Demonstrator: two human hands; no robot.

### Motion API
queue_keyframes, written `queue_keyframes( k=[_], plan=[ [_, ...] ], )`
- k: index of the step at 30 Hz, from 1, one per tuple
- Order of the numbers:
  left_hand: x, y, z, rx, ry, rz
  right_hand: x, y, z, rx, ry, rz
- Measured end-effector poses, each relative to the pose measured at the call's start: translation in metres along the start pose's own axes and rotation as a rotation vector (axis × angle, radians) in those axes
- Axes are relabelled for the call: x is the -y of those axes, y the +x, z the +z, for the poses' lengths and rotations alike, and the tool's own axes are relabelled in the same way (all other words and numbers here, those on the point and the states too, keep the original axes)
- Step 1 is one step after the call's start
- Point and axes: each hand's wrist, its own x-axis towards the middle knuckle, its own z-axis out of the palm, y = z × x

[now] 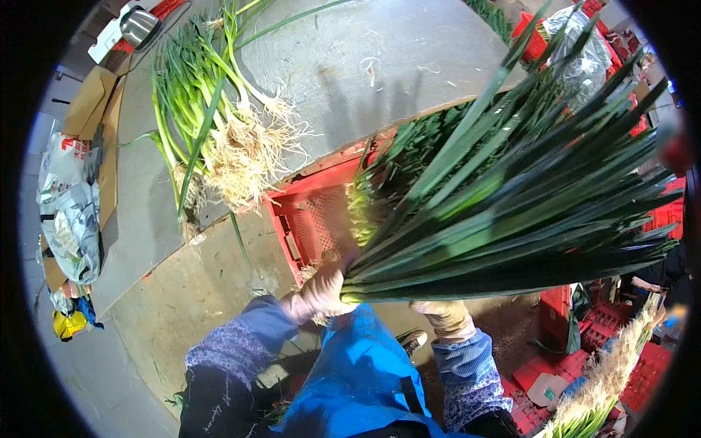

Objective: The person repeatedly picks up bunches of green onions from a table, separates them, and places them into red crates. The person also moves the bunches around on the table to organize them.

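Observation:
A large bundle of long, dark green leafy stalks (482, 219), leek-like, fans out to the right in front of me. My left hand (323, 293) is closed around its pale base, where some roots show. Beneath the leaves, my right hand (446, 317) supports the bundle from below; its fingers are partly hidden. On the grey table lies a pile of green onions or young garlic (235, 153), with pale tangled roots towards me. Under the held bundle stands a red plastic crate (290, 235) with more greens (358, 213) in it.
The grey table (350, 60) carries an electric kettle (141, 27) at its far left. Plastic bags (71, 230) and cardboard (90, 104) lie along the left. Red crates (556, 317) and a rooty row of stalks (608, 367) are at the lower right. Another red container (530, 38) stands beyond.

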Motion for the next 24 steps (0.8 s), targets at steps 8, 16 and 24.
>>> queue_keyframes(
  k=[8,16,24],
  plan=[
    [0.159,-0.008,0.001,-0.044,0.287,-0.175,-0.087,0.103,-0.019,0.004,-0.466,-0.064],
    [0.266,0.060,0.045,-0.194,0.502,-0.297,-0.150,0.191,-0.047,-0.137,-0.462,0.069],
    [0.306,0.151,0.093,-0.192,0.516,-0.544,-0.191,0.259,-0.102,-0.353,-0.644,0.290]
  ],
)
